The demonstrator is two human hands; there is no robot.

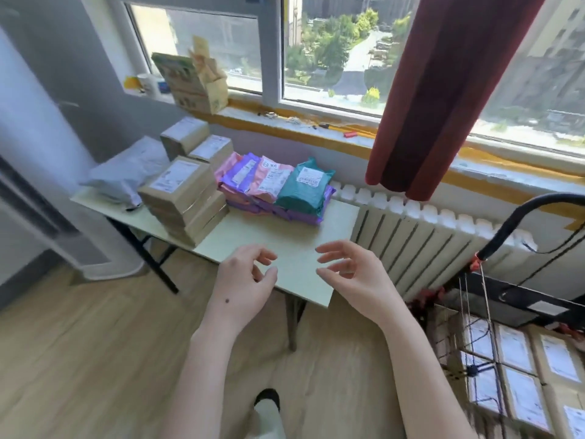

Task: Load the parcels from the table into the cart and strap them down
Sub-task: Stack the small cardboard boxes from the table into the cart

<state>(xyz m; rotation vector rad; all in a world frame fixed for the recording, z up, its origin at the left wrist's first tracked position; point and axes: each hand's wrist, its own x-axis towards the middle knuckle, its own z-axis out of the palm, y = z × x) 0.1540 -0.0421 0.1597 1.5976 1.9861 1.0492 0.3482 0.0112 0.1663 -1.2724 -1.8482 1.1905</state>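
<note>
Head view. Left hand (243, 277) and right hand (348, 274) hover side by side over the near corner of the pale green folding table (285, 236). Both are empty, fingers loosely curled and spread, palms turned toward each other; reads as a two-handed reach being shaped for the next parcel, nothing touched yet.

Parcels left on the table lie from 10 to 12 o'clock of the hands. The stack of brown cardboard boxes with white labels (183, 198) is at 11; the pile of pink and purple plastic mailers (253, 179) is at 12, with a teal plastic mailer (304, 185) on its right end; a crumpled grey poly bag (126, 175) is at 10. They are grouped by kind, probably so like goes with like.

The black-handled cart (512, 218) stands at 4 o'clock, just beside the white ribbed radiator (427, 236); near enough to load with a turn, I judge. Labelled brown boxes (514, 346) lie flat in it in rows, with thin cords (487, 308) running over them.

Hard to make out: the cart is cut off by the right and lower edges, wheels unseen; whether the cords are tied or only draped, cannot tell; label print unreadable; box count in the stack blurred; the dark red curtain (443, 90) hides part of the sill.
</note>
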